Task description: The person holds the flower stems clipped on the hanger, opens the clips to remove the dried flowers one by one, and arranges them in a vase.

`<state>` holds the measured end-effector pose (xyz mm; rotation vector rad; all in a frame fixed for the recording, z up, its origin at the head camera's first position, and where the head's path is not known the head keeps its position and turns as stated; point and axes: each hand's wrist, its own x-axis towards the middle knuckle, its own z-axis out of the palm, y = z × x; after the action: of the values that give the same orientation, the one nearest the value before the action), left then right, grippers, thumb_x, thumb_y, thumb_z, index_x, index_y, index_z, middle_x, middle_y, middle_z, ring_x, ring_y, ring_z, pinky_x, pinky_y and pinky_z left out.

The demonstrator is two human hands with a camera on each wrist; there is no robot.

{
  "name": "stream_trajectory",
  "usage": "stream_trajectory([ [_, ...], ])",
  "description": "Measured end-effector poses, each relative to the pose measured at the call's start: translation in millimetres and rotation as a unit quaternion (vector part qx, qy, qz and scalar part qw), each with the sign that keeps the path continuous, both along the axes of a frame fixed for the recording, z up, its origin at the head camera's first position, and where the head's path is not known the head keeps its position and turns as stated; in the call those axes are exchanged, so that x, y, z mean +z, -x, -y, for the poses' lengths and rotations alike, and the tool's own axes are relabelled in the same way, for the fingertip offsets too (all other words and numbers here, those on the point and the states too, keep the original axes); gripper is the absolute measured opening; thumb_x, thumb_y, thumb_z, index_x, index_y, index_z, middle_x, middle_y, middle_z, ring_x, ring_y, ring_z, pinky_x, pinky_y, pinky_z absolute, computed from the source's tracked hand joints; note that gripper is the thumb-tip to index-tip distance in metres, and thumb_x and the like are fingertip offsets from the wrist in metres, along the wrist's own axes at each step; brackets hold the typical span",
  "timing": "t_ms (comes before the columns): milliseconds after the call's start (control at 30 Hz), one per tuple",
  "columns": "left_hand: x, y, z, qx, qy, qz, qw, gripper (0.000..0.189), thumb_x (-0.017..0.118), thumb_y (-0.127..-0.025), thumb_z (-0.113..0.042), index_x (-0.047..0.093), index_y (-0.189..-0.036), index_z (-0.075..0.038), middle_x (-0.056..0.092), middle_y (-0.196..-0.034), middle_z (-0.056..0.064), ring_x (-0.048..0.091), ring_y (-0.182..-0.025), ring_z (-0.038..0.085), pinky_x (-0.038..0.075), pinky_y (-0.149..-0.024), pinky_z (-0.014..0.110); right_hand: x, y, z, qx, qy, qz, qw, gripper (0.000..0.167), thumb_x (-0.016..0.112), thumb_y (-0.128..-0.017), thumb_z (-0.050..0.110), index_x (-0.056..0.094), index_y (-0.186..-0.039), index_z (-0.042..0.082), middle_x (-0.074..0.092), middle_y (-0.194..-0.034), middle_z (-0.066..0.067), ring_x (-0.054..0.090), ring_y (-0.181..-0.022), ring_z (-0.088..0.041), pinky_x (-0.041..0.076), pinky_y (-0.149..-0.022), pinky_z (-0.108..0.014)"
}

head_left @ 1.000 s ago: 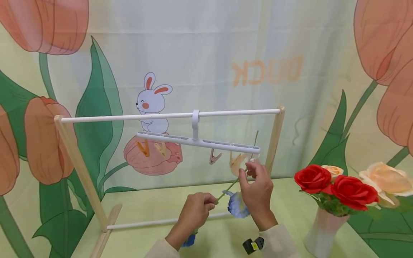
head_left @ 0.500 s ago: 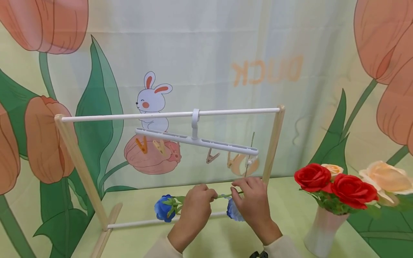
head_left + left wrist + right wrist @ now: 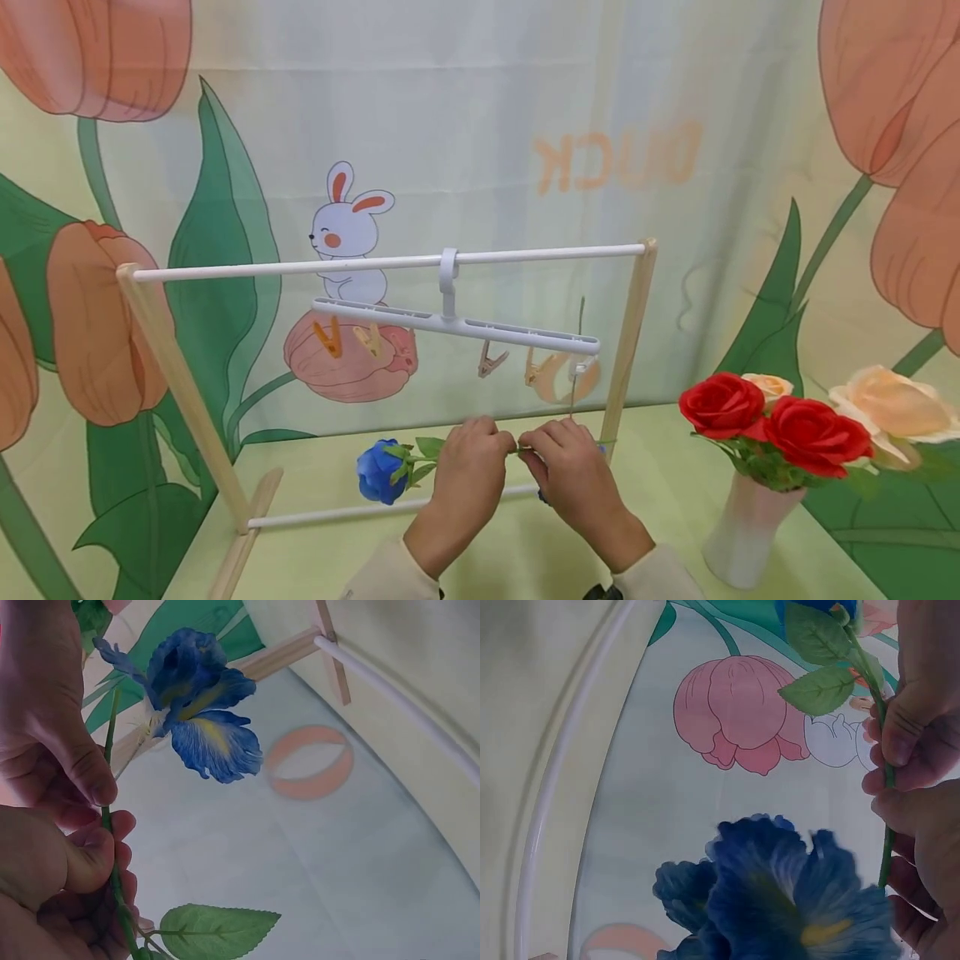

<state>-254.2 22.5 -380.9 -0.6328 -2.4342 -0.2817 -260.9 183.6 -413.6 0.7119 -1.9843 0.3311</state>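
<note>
An artificial blue rose (image 3: 382, 472) lies sideways in the air, its bloom to the left. My left hand (image 3: 474, 467) pinches its green stem (image 3: 123, 907) nearer the leaves. Close beside it, my right hand (image 3: 573, 475) grips the same stem towards the bare end, which sticks out on the right. A blue iris (image 3: 199, 705) hangs head down from a white clip (image 3: 580, 367) at the right end of a grey hanger (image 3: 517, 335). In the head view the right hand mostly hides that bloom; the right wrist view shows the iris (image 3: 765, 892) large.
The tilted hanger hooks over a white rod (image 3: 300, 269) on a wooden stand. Other clips hang from it, including an orange clip (image 3: 327, 337) and a brown clip (image 3: 491, 361). At the right, a white vase (image 3: 750, 529) holds red and peach roses. A printed curtain (image 3: 480, 167) stands behind.
Both hands have come down from near the hanger's right end, and the right hand has moved closer to the left. The blue rose has swung up into view at the left.
</note>
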Motion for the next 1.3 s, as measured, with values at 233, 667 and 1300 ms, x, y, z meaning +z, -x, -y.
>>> stream_trajectory([
  [233,2.8,-1.4,-2.6,-0.001,0.007,0.003,1.0,0.01,0.078,-0.086,-0.006,0.08,-0.082,-0.015,0.059,-0.072,-0.001,0.051,-0.07,0.015,0.039,-0.06,0.024,-1.1,-0.1,0.8,-0.006,-0.004,-0.012,0.9999,0.026,0.092,-0.07,0.012,0.069,-0.082,0.015,0.067,-0.079,0.003,0.06,-0.071,-0.016,0.048,-0.063,-0.03],
  [667,2.6,-2.4,-7.4,-0.022,-0.037,-0.023,0.9988,0.007,0.081,-0.084,-0.009,0.081,-0.087,-0.015,0.064,-0.077,0.0,0.058,-0.073,0.017,0.047,-0.064,0.028,-2.5,-3.4,-5.7,-0.018,0.003,-0.031,0.9994,0.018,0.086,-0.076,0.003,0.073,-0.086,0.012,0.069,-0.08,0.0,0.061,-0.073,-0.02,0.049,-0.061,-0.033],
  [1300,-6.9,-0.7,-19.7,-0.204,-0.127,-0.147,0.9595,0.011,0.078,-0.086,-0.008,0.077,-0.096,-0.014,0.07,-0.087,-0.002,0.066,-0.081,0.012,0.057,-0.075,0.022,13.6,-24.0,-55.2,-0.132,0.175,-0.011,0.9756,0.017,0.083,-0.079,-0.002,0.075,-0.092,0.006,0.073,-0.083,-0.008,0.065,-0.074,-0.023,0.055,-0.066,-0.035],
])
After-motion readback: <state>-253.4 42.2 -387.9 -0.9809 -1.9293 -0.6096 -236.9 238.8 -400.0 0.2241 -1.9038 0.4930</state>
